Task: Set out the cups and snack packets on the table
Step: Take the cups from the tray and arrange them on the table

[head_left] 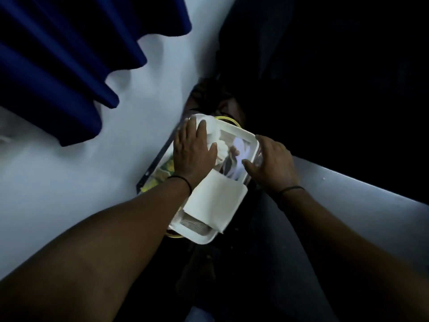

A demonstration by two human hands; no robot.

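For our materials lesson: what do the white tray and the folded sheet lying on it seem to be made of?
White tray: probably moulded plastic, with a smooth, faintly glossy rim and rounded corners; foam is possible. Folded sheet: likely paper or napkin, matte, with crisp fold edges.

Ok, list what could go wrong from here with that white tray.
1. The tray sits in the dark gap between two pale surfaces, so it may tip or drop if bumped.
2. The loose white paper overhangs the rim and could slide off.
3. The left hand rests on crumpled white material; the right hand only touches the edge, so a lift could go lopsided.
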